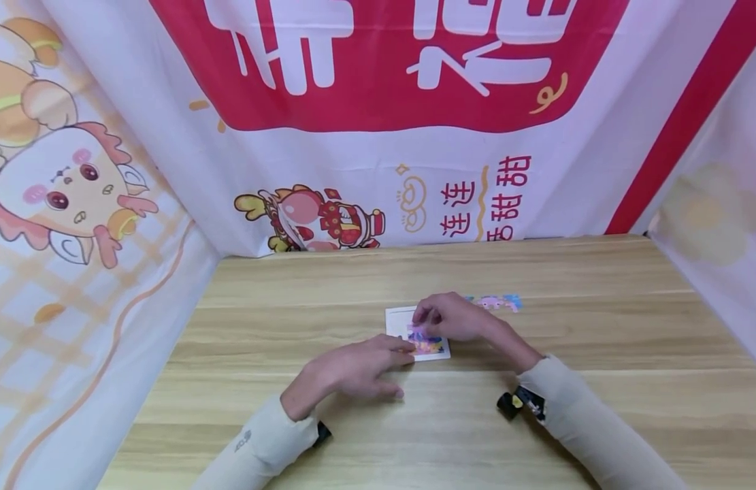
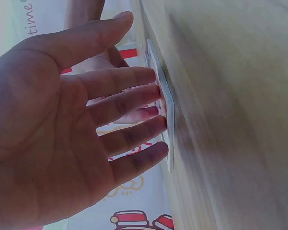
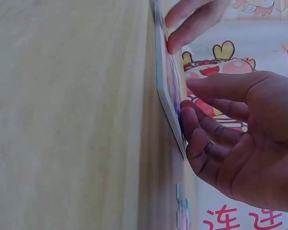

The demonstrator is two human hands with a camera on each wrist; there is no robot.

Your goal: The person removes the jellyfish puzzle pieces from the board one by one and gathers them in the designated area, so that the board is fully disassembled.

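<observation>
A small white-bordered jigsaw board (image 1: 395, 318) lies on the table, with colourful pieces filling its near right part. My left hand (image 1: 359, 367) stretches over its left edge. Straight fingertips (image 2: 158, 122) rest on the board in the left wrist view, the thumb held apart. From the far right comes my right hand (image 1: 454, 318), its fingers bent and thumb close to the index fingertip. At those fingertips is a pink puzzle piece (image 1: 417, 329), pinched low over the picture. In the right wrist view the fingertips (image 3: 188, 117) are right at the board's face, and the piece is mostly hidden.
Behind the right hand, a joined strip of pink and blue puzzle pieces (image 1: 494, 303) lies on the wooden table (image 1: 280, 292). Printed cloth (image 1: 365, 156) hangs at the back and both sides. A black wrist camera (image 1: 510, 405) sits below the right sleeve.
</observation>
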